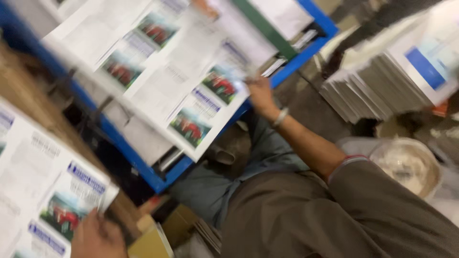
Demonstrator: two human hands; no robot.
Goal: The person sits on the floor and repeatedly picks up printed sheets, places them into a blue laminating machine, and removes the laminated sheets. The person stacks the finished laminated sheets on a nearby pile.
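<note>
The whole frame is blurred by motion. My right hand (pixel 261 93), with a pale bracelet at the wrist, reaches forward and grips the near corner of a large printed sheet (pixel 167 71). That sheet carries repeated small pictures and text blocks and lies on a stack on a blue-edged platform (pixel 158 179). My left hand (pixel 97 237) is at the bottom left, partly cut off, with its fingers on the edge of another printed sheet (pixel 43 191) of the same kind, lying on a brown surface.
A tall pile of folded white printed sheets (pixel 382 81) with a blue panel stands at the right. Below it sits a round pale bowl-like container (pixel 411 165). Cardboard pieces (pixel 158 234) lie by my grey-trousered legs. The floor is dark concrete.
</note>
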